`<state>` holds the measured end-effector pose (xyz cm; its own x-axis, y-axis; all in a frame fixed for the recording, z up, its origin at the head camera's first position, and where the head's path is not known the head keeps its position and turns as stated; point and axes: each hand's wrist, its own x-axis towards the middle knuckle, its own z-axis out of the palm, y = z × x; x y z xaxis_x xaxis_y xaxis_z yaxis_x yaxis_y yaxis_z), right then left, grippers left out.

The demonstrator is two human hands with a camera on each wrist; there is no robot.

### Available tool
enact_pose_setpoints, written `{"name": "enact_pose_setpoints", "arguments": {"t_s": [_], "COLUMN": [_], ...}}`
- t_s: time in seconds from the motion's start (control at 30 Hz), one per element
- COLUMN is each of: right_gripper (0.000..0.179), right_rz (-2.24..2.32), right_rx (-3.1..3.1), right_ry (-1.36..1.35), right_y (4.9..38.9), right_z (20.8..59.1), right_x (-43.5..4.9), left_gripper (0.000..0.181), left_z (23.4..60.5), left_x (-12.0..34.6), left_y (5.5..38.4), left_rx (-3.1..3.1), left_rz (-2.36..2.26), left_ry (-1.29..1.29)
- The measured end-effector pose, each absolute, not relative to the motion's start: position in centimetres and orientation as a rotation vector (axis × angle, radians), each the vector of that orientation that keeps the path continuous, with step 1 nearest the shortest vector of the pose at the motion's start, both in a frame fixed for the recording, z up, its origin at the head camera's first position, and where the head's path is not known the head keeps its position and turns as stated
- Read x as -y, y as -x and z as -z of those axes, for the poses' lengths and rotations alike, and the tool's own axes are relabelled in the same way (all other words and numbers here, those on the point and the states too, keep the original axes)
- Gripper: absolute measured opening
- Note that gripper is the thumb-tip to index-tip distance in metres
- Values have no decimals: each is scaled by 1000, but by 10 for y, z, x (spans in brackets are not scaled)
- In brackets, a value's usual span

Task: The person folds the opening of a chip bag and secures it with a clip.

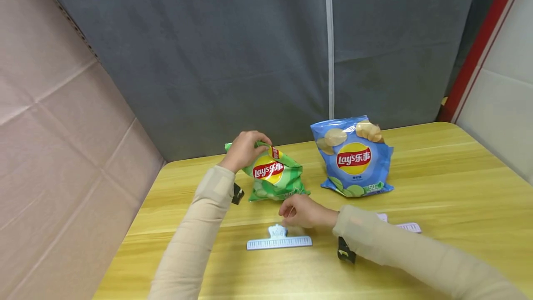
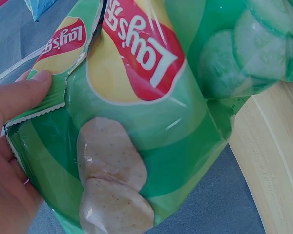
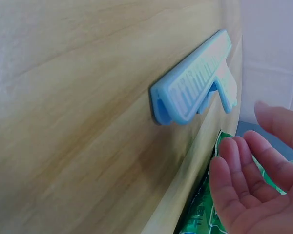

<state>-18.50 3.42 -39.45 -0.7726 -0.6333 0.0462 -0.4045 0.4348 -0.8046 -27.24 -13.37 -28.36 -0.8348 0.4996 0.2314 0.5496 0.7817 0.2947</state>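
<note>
A green Lay's chip bag (image 1: 291, 177) stands on the table with its top edge folded over. My left hand (image 1: 244, 149) pinches that fold at the upper left corner; in the left wrist view the thumb (image 2: 40, 78) presses on the folded flap. In front of the bag lies a light blue sealing clip (image 1: 279, 243) with a long ruled bar. My right hand (image 1: 306, 212) hovers between the bag and the clip, fingers loosely bent. The right wrist view shows this palm (image 3: 263, 209) holding nothing, apart from the clip (image 3: 195, 85).
A blue Lay's chip bag (image 1: 354, 165) stands upright at the right of the green one. Lilac clips (image 1: 410, 227) lie partly hidden behind my right forearm. A dark grey curtain (image 1: 233, 59) closes off the table's back edge, and a pale cloth wall (image 1: 62, 128) rises at the left.
</note>
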Motion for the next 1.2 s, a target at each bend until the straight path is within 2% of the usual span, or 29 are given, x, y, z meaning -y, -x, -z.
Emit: {"name": "enact_pose_setpoints", "arguments": {"t_s": [1.2], "right_gripper": [16], "right_rz": [957], "right_rx": [-2503], "right_ry": [972], "right_y": [175], "right_z": [402], "right_x": [-18], "left_gripper": [13], "left_z": [284], "left_x": [136], "left_y": [271], "left_rx": [2835], "left_rz": [511], "left_ry": [834]}}
